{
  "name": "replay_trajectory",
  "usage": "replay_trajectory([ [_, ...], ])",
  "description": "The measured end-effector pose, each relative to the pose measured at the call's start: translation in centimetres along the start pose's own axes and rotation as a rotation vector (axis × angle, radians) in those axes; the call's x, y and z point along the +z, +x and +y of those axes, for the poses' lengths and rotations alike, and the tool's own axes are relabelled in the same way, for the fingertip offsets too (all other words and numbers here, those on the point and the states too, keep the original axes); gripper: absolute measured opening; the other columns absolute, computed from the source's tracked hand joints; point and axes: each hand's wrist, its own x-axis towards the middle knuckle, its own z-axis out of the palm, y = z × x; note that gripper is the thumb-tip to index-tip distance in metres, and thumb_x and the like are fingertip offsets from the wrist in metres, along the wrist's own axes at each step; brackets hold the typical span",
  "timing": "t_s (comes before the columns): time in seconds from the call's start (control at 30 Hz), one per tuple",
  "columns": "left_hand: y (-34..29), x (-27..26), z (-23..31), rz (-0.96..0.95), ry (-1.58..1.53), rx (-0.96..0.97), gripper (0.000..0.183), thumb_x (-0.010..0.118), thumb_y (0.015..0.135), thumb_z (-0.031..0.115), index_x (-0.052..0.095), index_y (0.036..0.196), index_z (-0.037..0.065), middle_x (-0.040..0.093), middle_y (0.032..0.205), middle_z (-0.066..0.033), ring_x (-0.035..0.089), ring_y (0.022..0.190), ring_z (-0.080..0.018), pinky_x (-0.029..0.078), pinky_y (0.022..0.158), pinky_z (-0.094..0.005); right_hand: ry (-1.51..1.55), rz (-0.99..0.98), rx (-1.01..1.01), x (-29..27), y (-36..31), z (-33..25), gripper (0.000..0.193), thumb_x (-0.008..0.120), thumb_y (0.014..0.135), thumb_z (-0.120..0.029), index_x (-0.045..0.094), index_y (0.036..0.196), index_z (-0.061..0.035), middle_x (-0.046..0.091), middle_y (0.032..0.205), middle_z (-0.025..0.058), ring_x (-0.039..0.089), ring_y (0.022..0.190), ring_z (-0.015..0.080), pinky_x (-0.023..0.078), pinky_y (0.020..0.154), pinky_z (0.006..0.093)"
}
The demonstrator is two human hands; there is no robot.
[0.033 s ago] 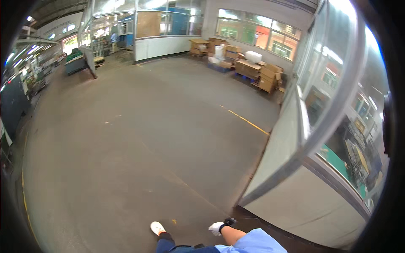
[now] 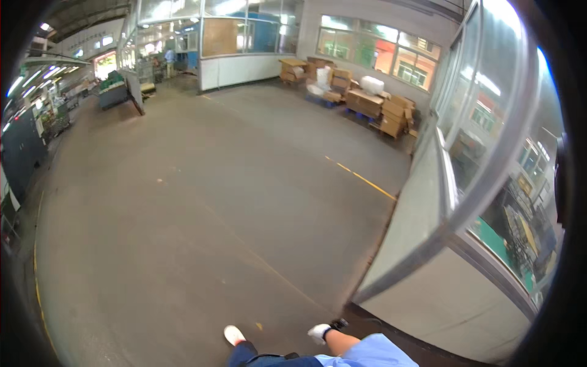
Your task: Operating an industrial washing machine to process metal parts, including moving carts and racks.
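Note:
My right hand (image 2: 318,333), in a white glove, hangs low beside the near corner of the glazed partition (image 2: 428,269). A dark band with a small black device (image 2: 339,323) sits at its wrist, and a light blue sleeve covers the upper arm. The glove is too small and blurred to tell how the fingers lie, and I make out no object in it. My left hand is outside the picture. Below me, a white shoe (image 2: 233,335) and dark trousers show on the grey floor (image 2: 244,202).
Cardboard boxes (image 2: 392,116) and a white wrapped bundle (image 2: 372,85) stand on blue pallets along the far wall. Dark cabinets (image 2: 24,147) line the left side. At the far left is a bin with green contents (image 2: 113,88); a person (image 2: 170,58) stands beyond it.
The whole scene sits slightly farther right in the picture. My right hand and the white shoe show a little lower and more to the right.

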Motion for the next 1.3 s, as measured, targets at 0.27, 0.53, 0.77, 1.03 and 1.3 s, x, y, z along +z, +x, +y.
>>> replay_trajectory([
  [0.27, 19.8, -34.0, 2.4, 0.08, 0.349, 0.357, 0.042, 0.04, 0.095, 0.036, 0.055, 0.128, 0.015, 0.052, 0.134, -0.0128, 0.049, 0.124, -0.03, 0.038, 0.106, -0.0407, -0.125, 0.05, 0.03, -6.5, -0.2, -21.5, 0.04, 0.043, 0.093, -0.038, 0.064, 0.111, -0.0104, 0.069, 0.105, 0.0082, 0.066, 0.09, 0.0212, 0.051, 0.077, 0.0345],
  [0.53, 32.3, -59.9, 14.7, 0.335, -0.492, 0.146, 0.043, 0.047, 0.09, 0.039, 0.061, 0.118, 0.01, 0.062, 0.119, -0.0091, 0.059, 0.108, -0.0269, 0.045, 0.094, -0.039, -0.612, 0.163, -0.275, -17.8, 4.9, -38.3, 0.035, 0.054, 0.089, -0.036, 0.065, 0.115, -0.0155, 0.063, 0.119, 0.0081, 0.058, 0.111, 0.0267, 0.044, 0.095, 0.0337],
  [0.77, 32.3, -56.3, -0.4, -0.018, -0.036, -0.132, 0.037, 0.051, 0.087, 0.036, 0.067, 0.107, 0.009, 0.064, 0.112, -0.0165, 0.061, 0.103, -0.032, 0.049, 0.084, -0.0433, -0.35, -0.025, -0.124, -35.4, 17.5, -54.1, 0.045, 0.045, 0.092, -0.041, 0.063, 0.117, -0.0093, 0.064, 0.12, 0.0105, 0.062, 0.107, 0.0252, 0.048, 0.088, 0.0375],
  [1.03, 38.7, -64.9, -5.0, 0.065, -0.349, -0.32, 0.036, 0.052, 0.087, 0.032, 0.063, 0.115, 0.011, 0.06, 0.121, -0.0129, 0.057, 0.113, -0.0289, 0.045, 0.095, -0.0407, 0.231, -0.04, -0.082, -49.2, 14.0, -78.9, 0.054, 0.036, 0.097, -0.037, 0.039, 0.135, 0.002, 0.039, 0.143, 0.0223, 0.042, 0.128, 0.0371, 0.038, 0.103, 0.0458],
  [1.3, 62.6, -106.8, 2.2, 0.368, 0.213, 0.21, 0.046, 0.061, 0.08, 0.023, 0.055, 0.124, 0.009, 0.056, 0.127, -0.0155, 0.054, 0.117, -0.0317, 0.043, 0.099, -0.0406, -0.81, 0.282, -0.55, -56.4, 25.3, -87.0, 0.034, 0.054, 0.088, -0.038, 0.067, 0.111, -0.0177, 0.064, 0.118, 0.0067, 0.057, 0.112, 0.0262, 0.043, 0.096, 0.035],
])
